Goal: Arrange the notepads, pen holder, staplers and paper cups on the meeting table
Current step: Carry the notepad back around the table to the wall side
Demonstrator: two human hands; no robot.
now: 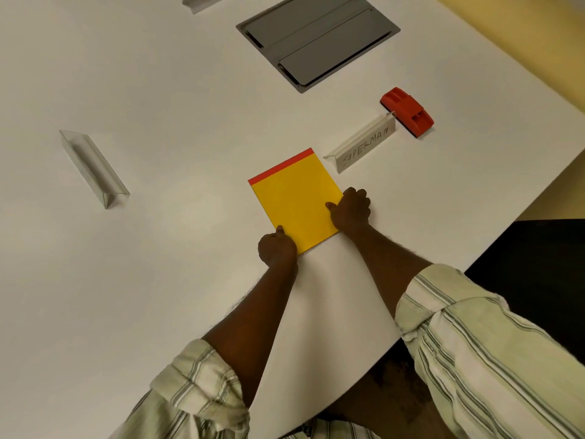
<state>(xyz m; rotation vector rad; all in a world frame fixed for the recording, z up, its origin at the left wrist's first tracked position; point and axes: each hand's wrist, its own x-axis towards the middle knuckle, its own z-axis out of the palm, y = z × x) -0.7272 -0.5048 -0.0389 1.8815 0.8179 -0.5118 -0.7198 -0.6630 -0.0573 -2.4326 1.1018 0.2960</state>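
Observation:
A yellow notepad [296, 198] with a red top strip lies flat on the white meeting table [158, 264]. My left hand [277, 248] grips its near left corner, thumb on the cover. My right hand [351, 210] holds its right edge near the lower corner, thumb on top. A red stapler [406, 112] lies on the table farther off to the right, behind a clear name stand [364, 144] marked "SUPERMAN". No pen holder or paper cups are in view.
A second clear name stand [93, 167] lies at the left, and part of a third [196, 1] shows at the top. A grey cable hatch [318, 36] is set into the table at the back. The table's edge runs diagonally at the right.

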